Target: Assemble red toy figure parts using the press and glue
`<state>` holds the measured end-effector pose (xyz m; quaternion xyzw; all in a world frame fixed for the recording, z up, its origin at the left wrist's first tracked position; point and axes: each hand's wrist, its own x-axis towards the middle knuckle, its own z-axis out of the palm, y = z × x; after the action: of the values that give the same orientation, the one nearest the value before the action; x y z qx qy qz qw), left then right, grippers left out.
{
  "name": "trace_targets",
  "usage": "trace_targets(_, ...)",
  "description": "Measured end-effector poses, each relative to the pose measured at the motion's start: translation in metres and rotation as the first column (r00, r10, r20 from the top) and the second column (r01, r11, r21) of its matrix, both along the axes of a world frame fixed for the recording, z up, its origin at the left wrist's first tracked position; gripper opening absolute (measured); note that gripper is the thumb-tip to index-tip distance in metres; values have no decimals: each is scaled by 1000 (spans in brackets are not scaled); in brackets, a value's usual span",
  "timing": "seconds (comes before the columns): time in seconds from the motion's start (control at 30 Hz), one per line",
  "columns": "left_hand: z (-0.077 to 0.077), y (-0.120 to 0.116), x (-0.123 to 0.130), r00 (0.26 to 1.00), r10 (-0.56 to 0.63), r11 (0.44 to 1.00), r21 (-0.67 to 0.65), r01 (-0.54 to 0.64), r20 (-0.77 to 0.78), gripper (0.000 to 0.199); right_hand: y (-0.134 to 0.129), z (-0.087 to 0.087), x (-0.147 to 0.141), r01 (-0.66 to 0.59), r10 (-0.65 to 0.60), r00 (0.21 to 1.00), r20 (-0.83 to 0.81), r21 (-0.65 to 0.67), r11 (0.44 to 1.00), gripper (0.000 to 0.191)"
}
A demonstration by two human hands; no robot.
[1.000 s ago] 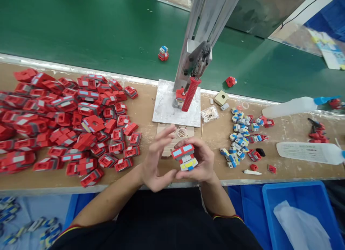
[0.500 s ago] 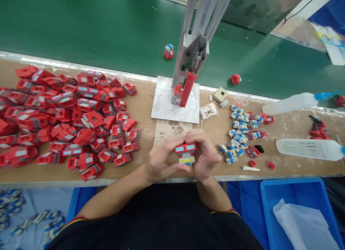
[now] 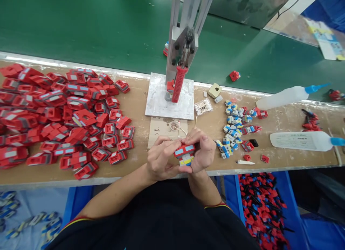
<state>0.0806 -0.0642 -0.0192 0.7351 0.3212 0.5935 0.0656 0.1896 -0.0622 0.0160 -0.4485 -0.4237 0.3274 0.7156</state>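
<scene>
Both my hands close round a small red toy part [image 3: 184, 149] with light-blue windows and a grey, yellow and blue lower block, just in front of the press. My left hand [image 3: 163, 158] grips its left side, with fingers bent over the top. On the right side my right hand [image 3: 202, 153] wraps it, thumb and fingers pressing near its upper edge. Fingers hide the part's edges and back. Just beyond the hands lie cotton swabs [image 3: 182, 127] and a small round dish [image 3: 174, 125] on a cardboard piece [image 3: 157, 129].
A hand press with a red handle [image 3: 179, 84] stands on a metal plate [image 3: 155, 99]. Red toy parts [image 3: 84, 117] pile up at left; white, blue and yellow blocks [image 3: 233, 135] lie at right. Two plastic bottles [image 3: 299, 140] [image 3: 283, 98] lie beyond. A blue bin [image 3: 292, 207] holds red-black parts.
My hands have tilted the toy part slightly, and my fingers have shifted on it. The view has moved a little. At lower right, red-black parts show where a bin with a plastic bag was.
</scene>
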Motion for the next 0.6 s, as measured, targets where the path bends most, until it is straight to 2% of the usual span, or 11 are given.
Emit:
trace_targets(0.13,2,2,1,999,-42,999,-34,43,17,58,4,0,-1,22,-25,997,-72,-36,999,47)
trace_targets(0.27,5,5,-3,995,-104,993,-48,104,-4,73,8,4,-3,23,-32,987,-156,-59,998,47)
trace_targets(0.4,10,8,-9,988,-155,984,-87,154,-6,64,8,3,-7,-45,23,984,-178,-125,991,52)
trace_targets(0.5,15,13,-20,968,-249,957,-152,245,-8,58,7,-2,-5,-86,77,994,-75,-134,987,54)
trace_targets(0.6,22,30,-45,951,-305,933,-217,287,-51,56,15,-7,16,-174,179,973,147,-44,984,49)
